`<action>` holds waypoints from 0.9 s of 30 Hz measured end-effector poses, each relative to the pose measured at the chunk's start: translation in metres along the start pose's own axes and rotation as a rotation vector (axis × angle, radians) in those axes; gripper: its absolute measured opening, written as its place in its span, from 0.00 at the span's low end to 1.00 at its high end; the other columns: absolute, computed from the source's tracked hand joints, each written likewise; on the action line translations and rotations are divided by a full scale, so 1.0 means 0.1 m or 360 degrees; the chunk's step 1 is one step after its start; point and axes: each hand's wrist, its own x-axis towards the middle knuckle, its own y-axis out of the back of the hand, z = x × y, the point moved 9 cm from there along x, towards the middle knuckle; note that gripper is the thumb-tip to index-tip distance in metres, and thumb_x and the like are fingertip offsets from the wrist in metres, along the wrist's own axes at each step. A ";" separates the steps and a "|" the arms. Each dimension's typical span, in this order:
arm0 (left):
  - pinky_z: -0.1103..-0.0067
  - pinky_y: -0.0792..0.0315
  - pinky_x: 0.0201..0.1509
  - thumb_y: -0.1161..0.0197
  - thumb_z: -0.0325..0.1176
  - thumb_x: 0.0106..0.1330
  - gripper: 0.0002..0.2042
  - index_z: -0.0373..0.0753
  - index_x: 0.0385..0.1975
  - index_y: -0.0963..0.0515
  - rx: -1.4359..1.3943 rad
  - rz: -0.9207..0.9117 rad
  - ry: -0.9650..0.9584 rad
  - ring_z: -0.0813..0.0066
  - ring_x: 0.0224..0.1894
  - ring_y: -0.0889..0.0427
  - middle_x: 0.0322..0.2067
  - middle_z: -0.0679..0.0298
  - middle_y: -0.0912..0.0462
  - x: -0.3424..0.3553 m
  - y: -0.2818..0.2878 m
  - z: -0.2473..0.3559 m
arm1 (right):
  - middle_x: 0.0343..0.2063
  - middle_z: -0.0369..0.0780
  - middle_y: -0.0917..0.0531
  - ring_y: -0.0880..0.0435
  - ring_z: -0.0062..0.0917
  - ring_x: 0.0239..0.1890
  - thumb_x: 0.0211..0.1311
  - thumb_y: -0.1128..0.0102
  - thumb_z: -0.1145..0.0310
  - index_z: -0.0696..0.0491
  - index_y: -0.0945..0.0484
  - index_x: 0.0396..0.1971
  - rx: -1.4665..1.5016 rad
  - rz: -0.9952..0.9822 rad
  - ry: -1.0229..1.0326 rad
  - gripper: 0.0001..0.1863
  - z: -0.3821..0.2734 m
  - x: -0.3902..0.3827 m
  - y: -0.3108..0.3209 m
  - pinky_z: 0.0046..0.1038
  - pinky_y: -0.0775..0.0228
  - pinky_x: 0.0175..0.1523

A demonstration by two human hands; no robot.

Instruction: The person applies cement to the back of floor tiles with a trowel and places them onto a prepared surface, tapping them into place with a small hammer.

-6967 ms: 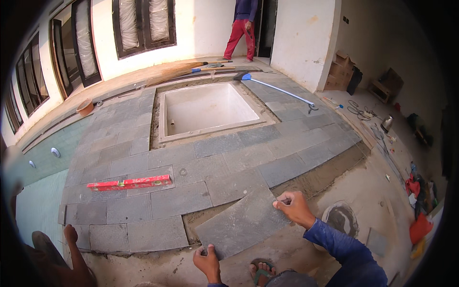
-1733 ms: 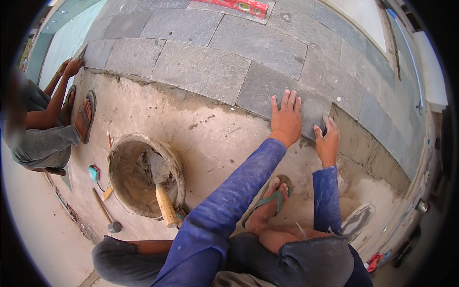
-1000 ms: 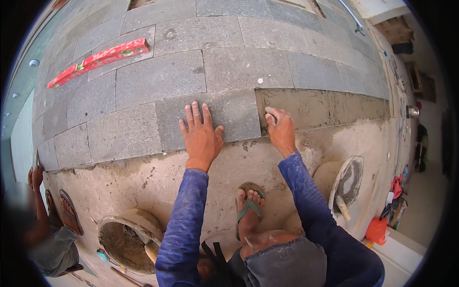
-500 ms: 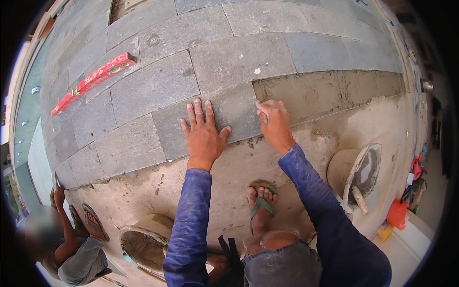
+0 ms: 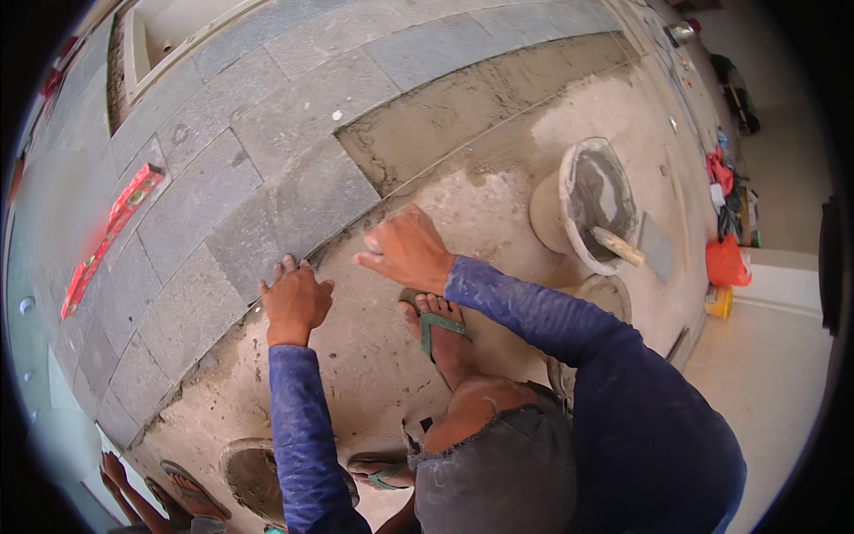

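Observation:
My left hand [image 5: 296,304] is open, its fingers spread and their tips at the front edge of a grey stone tile [image 5: 294,209]. My right hand [image 5: 411,251] hovers over the bare concrete, off the tile's front right corner. Its fingers are curled in with the thumb alongside; whether anything is between them is hidden. The tile lies at the end of the front row. To its right a strip of wet grey mortar [image 5: 480,98] runs along the laid tiles.
A red spirit level [image 5: 111,240] lies on tiles at left. At right stands a mortar-caked bucket [image 5: 553,214] with a wooden-handled trowel [image 5: 618,246]; another bucket [image 5: 245,476] sits near my left forearm. A co-worker's hands [image 5: 114,472] show at lower left. A red bag [image 5: 728,263] lies far right.
Both hands have come off the tile's top toward me: the left to its front edge, the right from its right corner to above the concrete. My view has turned to the right.

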 end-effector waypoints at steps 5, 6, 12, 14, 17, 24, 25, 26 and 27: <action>0.62 0.22 0.37 0.30 0.33 0.53 0.06 0.39 0.21 0.15 -0.0307 0.0694 -0.0201 0.50 0.30 0.15 0.24 0.47 0.16 -0.42 0.73 0.08 | 0.25 0.50 0.17 0.17 0.46 0.33 0.66 0.44 0.59 0.55 0.19 0.26 0.0221 -0.0002 0.0064 0.15 -0.31 -1.05 -0.11 0.48 0.29 0.46; 0.63 0.23 0.35 0.28 0.33 0.51 0.08 0.37 0.17 0.16 -0.0324 0.0842 -0.0232 0.51 0.28 0.15 0.22 0.47 0.17 -0.51 0.92 0.17 | 0.27 0.50 0.17 0.16 0.47 0.34 0.66 0.44 0.61 0.55 0.19 0.27 0.0243 0.0004 0.0072 0.14 -0.27 -1.27 -0.16 0.49 0.28 0.47; 0.63 0.22 0.30 0.22 0.48 0.47 0.21 0.34 0.19 0.17 -0.0347 0.0940 -0.0329 0.51 0.28 0.14 0.23 0.48 0.17 -0.86 1.63 0.29 | 0.21 0.51 0.19 0.21 0.49 0.24 0.60 0.33 0.55 0.57 0.20 0.21 0.0375 0.0130 -0.0470 0.20 -0.40 -2.03 0.45 0.39 0.29 0.30; 0.67 0.22 0.30 0.23 0.50 0.47 0.19 0.38 0.20 0.15 -0.0397 0.1372 -0.0549 0.55 0.28 0.13 0.22 0.51 0.16 -1.39 1.82 0.68 | 0.18 0.50 0.20 0.22 0.36 0.18 0.66 0.41 0.57 0.61 0.17 0.22 0.0433 0.0065 -0.0742 0.22 -0.33 -2.19 0.53 0.38 0.35 0.29; 0.71 0.28 0.36 0.30 0.44 0.55 0.08 0.48 0.26 0.13 -0.0382 0.1235 -0.1060 0.65 0.35 0.14 0.27 0.64 0.14 -2.09 1.99 1.49 | 0.24 0.38 0.17 0.19 0.23 0.27 0.71 0.45 0.63 0.62 0.18 0.42 0.0184 0.0257 -0.0277 0.16 0.32 -2.61 0.74 0.24 0.28 0.35; 0.68 0.29 0.33 0.31 0.42 0.47 0.09 0.46 0.23 0.13 -0.0705 0.1116 -0.1021 0.64 0.31 0.15 0.23 0.63 0.15 -3.60 1.52 0.70 | 0.21 0.38 0.20 0.22 0.21 0.23 0.68 0.41 0.63 0.61 0.20 0.32 0.0182 -0.0234 -0.0076 0.14 -0.34 -1.85 0.30 0.24 0.31 0.30; 0.68 0.28 0.32 0.30 0.42 0.46 0.09 0.44 0.22 0.13 -0.0885 0.1038 -0.1048 0.63 0.30 0.15 0.22 0.62 0.15 -3.75 1.42 0.49 | 0.20 0.38 0.20 0.22 0.21 0.23 0.68 0.40 0.63 0.61 0.20 0.31 0.0140 -0.0301 -0.0041 0.14 -0.37 -1.78 0.27 0.24 0.31 0.30; 0.66 0.27 0.32 0.30 0.43 0.46 0.12 0.40 0.20 0.14 -0.0822 0.1077 -0.1060 0.59 0.27 0.15 0.19 0.59 0.17 -3.94 1.35 0.33 | 0.20 0.38 0.20 0.23 0.20 0.22 0.67 0.40 0.63 0.61 0.21 0.30 0.0115 -0.0383 0.0011 0.15 -0.43 -1.70 0.23 0.24 0.31 0.29; 0.66 0.26 0.32 0.31 0.42 0.46 0.12 0.39 0.20 0.14 -0.1014 0.1039 -0.0987 0.59 0.26 0.16 0.19 0.58 0.17 -4.09 1.24 0.08 | 0.19 0.38 0.21 0.23 0.20 0.21 0.67 0.39 0.63 0.61 0.21 0.28 0.0101 -0.0481 0.0079 0.15 -0.51 -1.63 0.16 0.23 0.32 0.28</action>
